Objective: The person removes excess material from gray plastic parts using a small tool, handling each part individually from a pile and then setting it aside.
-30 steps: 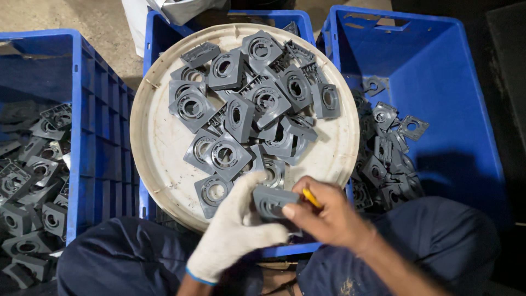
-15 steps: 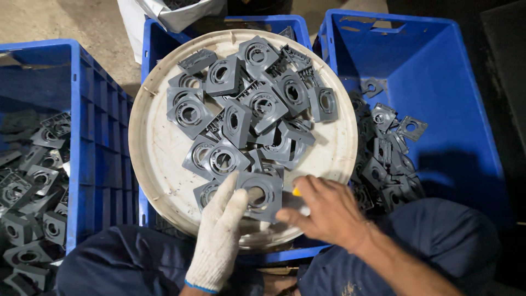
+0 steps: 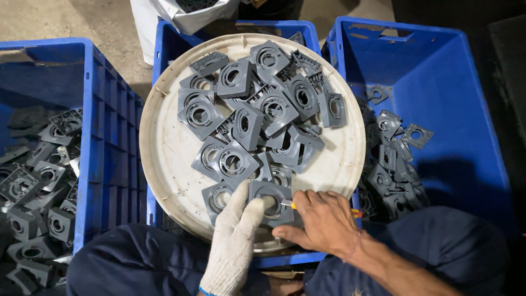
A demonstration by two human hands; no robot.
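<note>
My left hand [image 3: 234, 235], in a white knit glove, grips a square grey plastic part with a round hole [image 3: 270, 201] at the near edge of a round white tray [image 3: 164, 148]. My bare right hand [image 3: 320, 219] holds a small tool with a yellow and red handle [image 3: 355, 213], its tip against that part. A heap of several similar grey parts [image 3: 257, 109] lies on the tray.
The tray rests on a blue crate [image 3: 164, 49]. A blue crate on the left [image 3: 93, 142] holds several grey parts [image 3: 38, 186]. A blue crate on the right [image 3: 460, 109] holds more grey parts [image 3: 392, 159]. A white bag [image 3: 186, 13] stands behind. My dark-trousered knees [image 3: 131, 263] sit below.
Both hands have shifted slightly with the grey part, which now lies flatter on the tray's near edge. My gloved fingers have moved onto its left side.
</note>
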